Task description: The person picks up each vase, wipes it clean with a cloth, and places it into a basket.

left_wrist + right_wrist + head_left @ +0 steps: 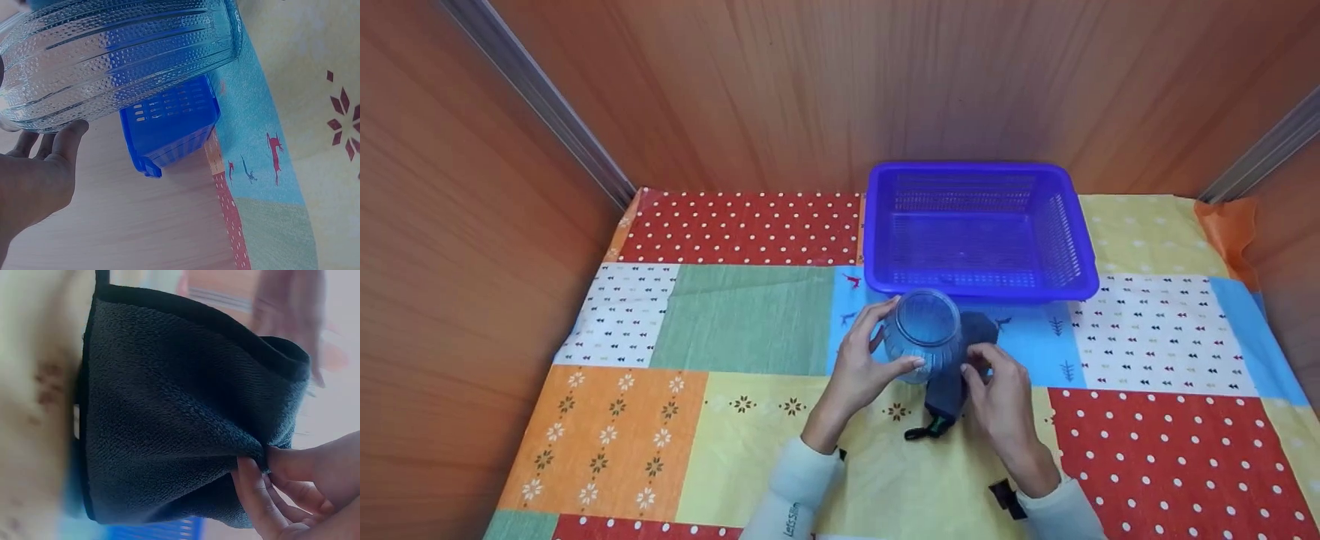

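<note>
A clear, ribbed glass jar (924, 330) is gripped by my left hand (861, 366), its round open mouth facing up toward the head view. In the left wrist view the textured wall of the jar (112, 62) lies sideways above the fingers. My right hand (1003, 397) pinches a dark grey cloth (945, 391) between thumb and fingers. The right wrist view shows this fuzzy cloth (152, 394) with black edging, gathered into folds at the fingertips. A black loop hangs from its lower end. Part of the cloth is hidden behind the jar.
A blue-purple plastic basket (877, 225) with slotted walls stands just beyond the hands, against the wooden back wall (765, 90). A patchwork-print tablecloth (765, 322) covers the table. Wooden side panels rise at left and right.
</note>
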Action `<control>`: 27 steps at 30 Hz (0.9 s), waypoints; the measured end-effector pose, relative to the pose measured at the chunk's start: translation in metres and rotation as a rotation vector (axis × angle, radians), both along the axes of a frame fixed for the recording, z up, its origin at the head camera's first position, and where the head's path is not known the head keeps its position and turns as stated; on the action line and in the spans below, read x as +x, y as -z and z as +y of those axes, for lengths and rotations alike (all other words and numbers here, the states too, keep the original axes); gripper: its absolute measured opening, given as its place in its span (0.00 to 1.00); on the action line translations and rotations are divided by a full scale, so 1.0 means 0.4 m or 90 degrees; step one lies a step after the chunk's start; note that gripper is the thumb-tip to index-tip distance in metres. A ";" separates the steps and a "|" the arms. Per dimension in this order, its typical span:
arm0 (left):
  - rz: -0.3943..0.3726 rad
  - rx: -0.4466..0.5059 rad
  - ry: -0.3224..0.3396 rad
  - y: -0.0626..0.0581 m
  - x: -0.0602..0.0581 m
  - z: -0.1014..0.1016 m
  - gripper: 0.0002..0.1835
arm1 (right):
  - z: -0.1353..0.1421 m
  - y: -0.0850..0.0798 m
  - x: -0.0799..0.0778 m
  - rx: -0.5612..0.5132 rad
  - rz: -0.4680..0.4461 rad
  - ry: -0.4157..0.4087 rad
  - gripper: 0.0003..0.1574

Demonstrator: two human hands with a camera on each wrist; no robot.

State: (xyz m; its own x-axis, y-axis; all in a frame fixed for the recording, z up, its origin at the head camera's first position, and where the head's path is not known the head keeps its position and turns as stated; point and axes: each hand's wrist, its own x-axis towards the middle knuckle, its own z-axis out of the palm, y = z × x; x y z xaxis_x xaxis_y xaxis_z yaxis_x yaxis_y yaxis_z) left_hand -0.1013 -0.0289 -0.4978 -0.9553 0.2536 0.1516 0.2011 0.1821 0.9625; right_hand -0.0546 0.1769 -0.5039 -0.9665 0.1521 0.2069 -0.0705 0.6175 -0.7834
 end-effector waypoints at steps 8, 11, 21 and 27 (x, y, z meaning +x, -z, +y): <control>0.001 -0.005 -0.002 -0.001 0.000 -0.001 0.44 | -0.009 0.067 -0.013 0.016 -0.004 -0.012 0.08; -0.001 -0.006 -0.002 0.000 -0.001 -0.001 0.44 | -0.013 0.088 -0.019 0.028 -0.025 -0.015 0.07; -0.005 0.006 0.002 -0.001 -0.002 0.000 0.43 | -0.018 0.130 -0.034 0.069 -0.041 -0.038 0.08; -0.001 0.009 0.006 0.002 0.001 -0.003 0.44 | -0.020 0.131 -0.030 0.054 -0.045 -0.034 0.09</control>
